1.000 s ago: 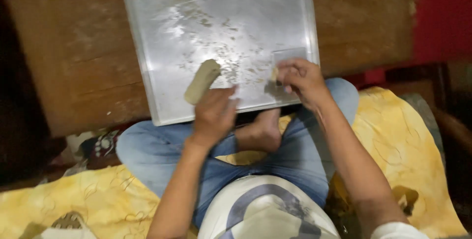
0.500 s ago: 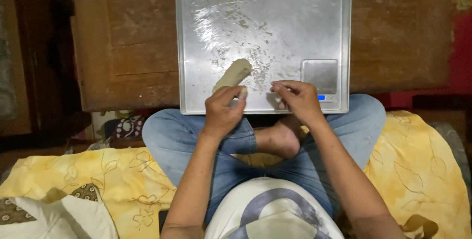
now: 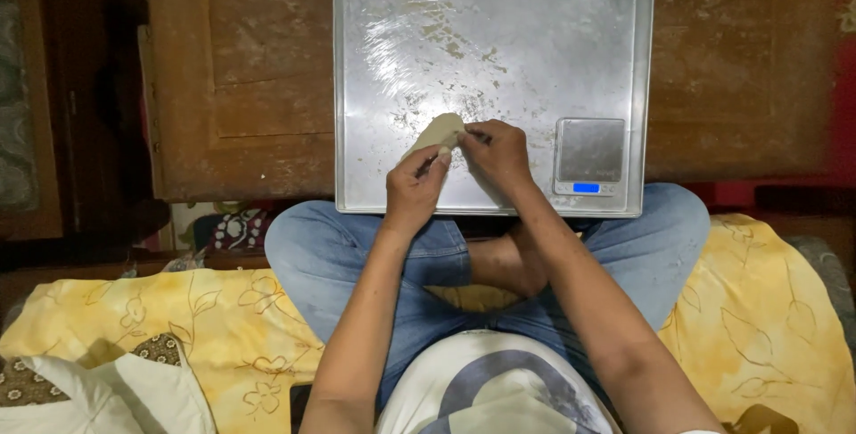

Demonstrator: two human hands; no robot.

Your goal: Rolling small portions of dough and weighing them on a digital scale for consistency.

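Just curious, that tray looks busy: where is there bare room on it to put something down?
The tray's far half, beyond the dough, is bare. The near edge is crowded: left hand, right hand, and the scale in the right corner.

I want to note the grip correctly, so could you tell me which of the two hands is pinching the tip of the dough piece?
The right hand pinches the upper tip of the dough piece. The left hand holds it from below, nearer the tray's front edge.

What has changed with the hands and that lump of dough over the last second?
The right hand moved left from near the small scale and joined the left hand on the dough piece, so both now grip it. The dough stayed in the left hand; the metal tray and scale kept their places.
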